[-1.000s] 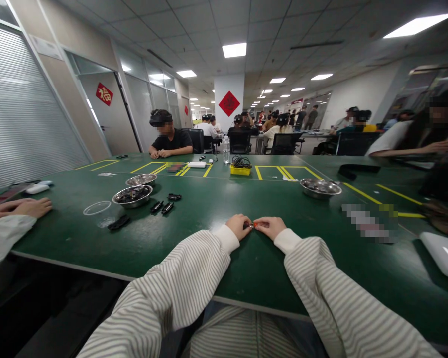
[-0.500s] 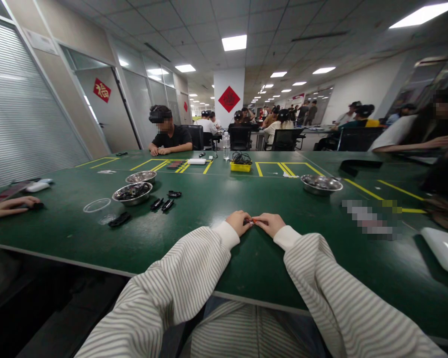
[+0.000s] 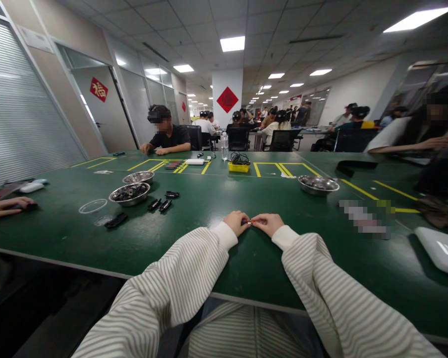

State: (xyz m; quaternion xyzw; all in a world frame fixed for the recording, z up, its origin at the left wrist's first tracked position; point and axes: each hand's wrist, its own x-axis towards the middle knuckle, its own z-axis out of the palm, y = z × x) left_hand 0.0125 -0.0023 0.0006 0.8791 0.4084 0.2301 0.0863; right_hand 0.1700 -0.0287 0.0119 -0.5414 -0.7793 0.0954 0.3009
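Over the green table [image 3: 194,214], my left hand [image 3: 236,222] and my right hand [image 3: 269,223] meet fingertip to fingertip. Both are closed in a pinch around a small shiny piece [image 3: 250,223] with a bit of orange on it. Its kind is too small to make out, and the fingers cover most of it. To the left of my hands lie several black plastic parts [image 3: 166,205]. Beyond them, a steel bowl [image 3: 130,203] holds a heap of dark parts.
A second steel bowl [image 3: 138,172] stands behind the first, and another bowl [image 3: 318,193] is at right. A clear lid [image 3: 93,206] and a longer black part [image 3: 116,221] lie at left. Another person's hand [image 3: 13,207] rests at the left edge. A white case [image 3: 442,251] sits far right.
The view has shifted slightly, moving the scene a little to the left. My hands keep the same pinch. The person across the table has raised one hand a little.
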